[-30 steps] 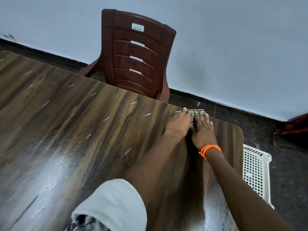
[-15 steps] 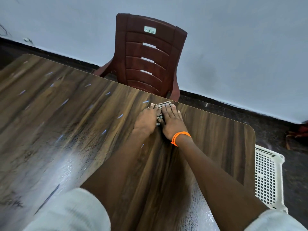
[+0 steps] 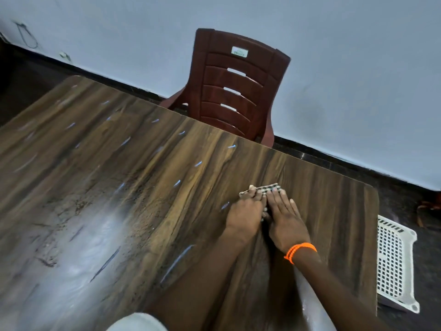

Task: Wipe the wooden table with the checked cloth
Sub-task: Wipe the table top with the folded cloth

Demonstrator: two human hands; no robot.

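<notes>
Folded black-and-white checked cloth [image 3: 267,188], mostly hidden, only a narrow strip peeking past the fingertips, flat on glossy dark-grained wooden table [image 3: 119,187] toward its right far corner. Left hand [image 3: 244,213] and right hand [image 3: 285,219] side by side, fingers straight, pressing down.

Both bare forearms reach forward side by side. The left hand [image 3: 243,211] and right hand [image 3: 285,218] lie palms down, touching, fingers straight; a thin orange thread band [image 3: 300,251] circles the right wrist.

checked cloth [image 3: 267,188], folded, flat on wooden table [image 3: 119,175]
</notes>
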